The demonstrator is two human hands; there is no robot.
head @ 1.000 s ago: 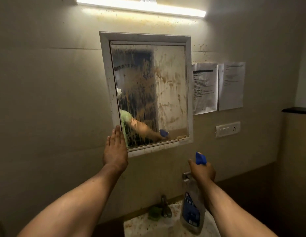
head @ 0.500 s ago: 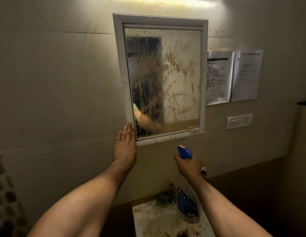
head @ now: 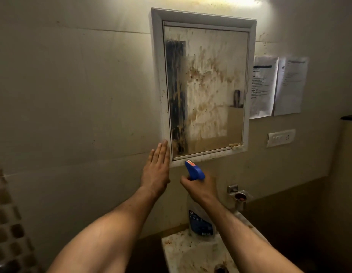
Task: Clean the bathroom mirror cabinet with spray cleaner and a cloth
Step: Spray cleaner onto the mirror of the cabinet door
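A white-framed mirror cabinet hangs on the wall, its glass smeared with brown streaks. My left hand is flat, fingers straight, with the fingertips against the cabinet's lower left corner. My right hand grips the neck of a spray bottle with a blue trigger head, held just below the mirror's bottom edge with the nozzle pointing up and left. No cloth is in view.
A dirty white sink sits below my arms, with a metal wall holder to its right. Two paper notices and a switch plate are on the wall right of the cabinet. Dark tiles line the left edge.
The view has shifted so the cabinet sits further right and larger. My right hand has brought the spray bottle up and left, close beside my left hand. The left hand stays at the lower left corner.
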